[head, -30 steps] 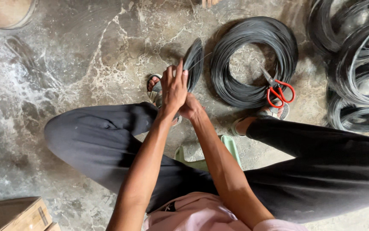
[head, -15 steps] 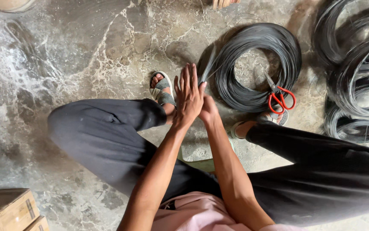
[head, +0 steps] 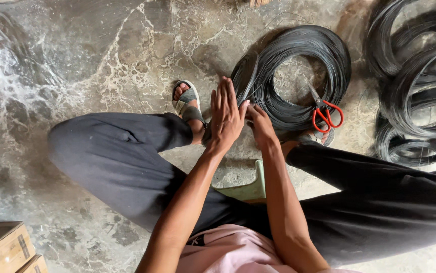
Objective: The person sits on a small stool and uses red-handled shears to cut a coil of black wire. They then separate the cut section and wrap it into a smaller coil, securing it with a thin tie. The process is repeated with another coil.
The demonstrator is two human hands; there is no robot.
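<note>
The person sits low on a small green stool (head: 248,188) in the middle of the frame, knees spread wide, so both forearms can reach straight forward to the work on the floor. The left hand (head: 226,115) is held flat with its fingers straight and pressed together, palm turned toward the right hand (head: 260,125), whose fingers curl inward against it — the two seem to trap a thin bundle of dark wire (head: 248,86) between them, though the exact pinch is hidden. That bundle rises from the hands to the upper centre, where it meets the big coil of wire (head: 299,76) lying flat on the stone floor (head: 76,65) — close enough to feed from without stretching. Red-handled scissors (head: 324,112) rest on the coil's lower right edge, just beside the right hand's reach. More coils (head: 415,91) are stacked at the right edge. A sandalled foot (head: 187,103) sits left of the hands; cardboard boxes (head: 5,247) fill the lower left corner.
</note>
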